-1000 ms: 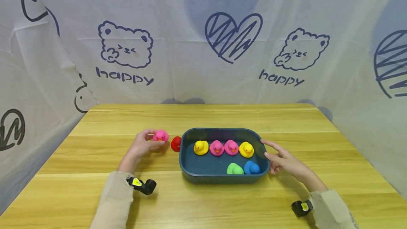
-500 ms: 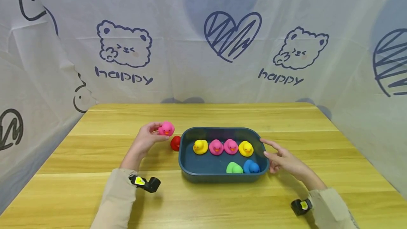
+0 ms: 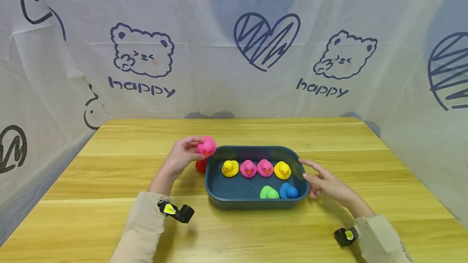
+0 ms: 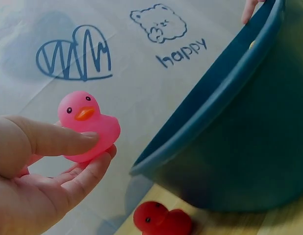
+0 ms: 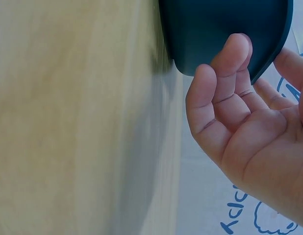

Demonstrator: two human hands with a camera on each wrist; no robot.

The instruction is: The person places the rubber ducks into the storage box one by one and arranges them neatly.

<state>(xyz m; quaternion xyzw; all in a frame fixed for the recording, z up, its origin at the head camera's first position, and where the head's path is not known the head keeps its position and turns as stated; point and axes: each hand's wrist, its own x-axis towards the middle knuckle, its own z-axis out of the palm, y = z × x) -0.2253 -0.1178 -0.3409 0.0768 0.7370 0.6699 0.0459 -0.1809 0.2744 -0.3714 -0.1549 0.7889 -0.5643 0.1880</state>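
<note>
My left hand (image 3: 183, 155) pinches a pink rubber duck (image 3: 207, 146) between thumb and fingers, raised near the upper left corner of a dark blue-green bin (image 3: 234, 205). The left wrist view shows the duck (image 4: 92, 122) upright, apart from the bin's wall (image 4: 230, 147). Below it a red rubber duck (image 4: 161, 219) sits on the table against the bin's left side, partly hidden from the head view. My right hand (image 3: 327, 184) rests at the bin's right end, index finger extended and thumb on the rim. Its other fingers (image 5: 232, 54) bend loosely beside the outer wall.
Inside the bin, a row runs yellow duck (image 3: 230, 169), pink duck (image 3: 248, 169), pink duck (image 3: 265, 168), yellow duck (image 3: 282, 170). A green duck (image 3: 269, 192) and a blue duck (image 3: 289, 191) lie by the near wall. A printed cloth (image 3: 204, 72) hangs behind the wooden table (image 3: 256, 238).
My left hand has lifted the pink duck off the table and carried it right, over the red duck to the bin's left rim. The right hand and bin stay in place.
</note>
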